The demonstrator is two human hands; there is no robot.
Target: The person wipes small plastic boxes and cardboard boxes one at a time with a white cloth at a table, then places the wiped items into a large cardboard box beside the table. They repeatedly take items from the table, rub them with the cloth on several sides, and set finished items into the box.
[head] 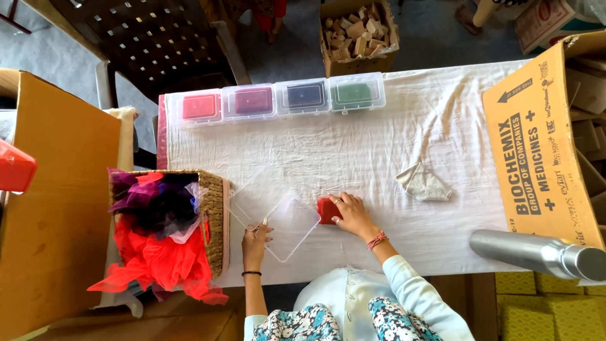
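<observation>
Your white-clothed table [379, 126] carries four filled clear boxes [284, 99] along its far edge. Near the front edge, your left hand [254, 243] pinches the clear lid [287, 227] of an empty box, while your right hand [351, 215] presses flat on the folded red cloth [325, 210] just beside it. You seem mid-packing; next, the cloth needs lifting into the box.

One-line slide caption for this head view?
Left hand steadies a clear plastic lid while right hand presses a red block on the white-clothed table.
</observation>
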